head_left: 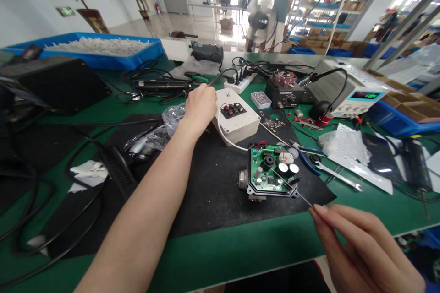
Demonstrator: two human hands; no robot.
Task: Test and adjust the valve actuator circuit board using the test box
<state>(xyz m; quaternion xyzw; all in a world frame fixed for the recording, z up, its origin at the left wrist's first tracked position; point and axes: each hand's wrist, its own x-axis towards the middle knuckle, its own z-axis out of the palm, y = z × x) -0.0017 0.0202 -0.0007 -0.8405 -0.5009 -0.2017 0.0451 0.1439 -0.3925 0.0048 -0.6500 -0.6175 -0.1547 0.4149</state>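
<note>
My left hand [201, 107] is closed beside the left edge of a beige control box [237, 123] with red and black terminals; what its fingers grip is hidden. Between thumb and forefinger, my right hand [357, 242] pinches a thin metal rod [304, 199]. The rod's far end reaches over a green circuit board [263, 176] in a metal housing, which lies on the black mat [213, 201]. A white cable [230, 143] runs from the beige box to the housing.
Pliers [309, 160], a wrench [338, 176] and loose nuts [273, 124] lie right of the box. Behind stand a power supply [347, 87], a soldering station [283, 94] and a blue tray [99, 57]. Cables cover the left side. A person [287, 0] stands in the background.
</note>
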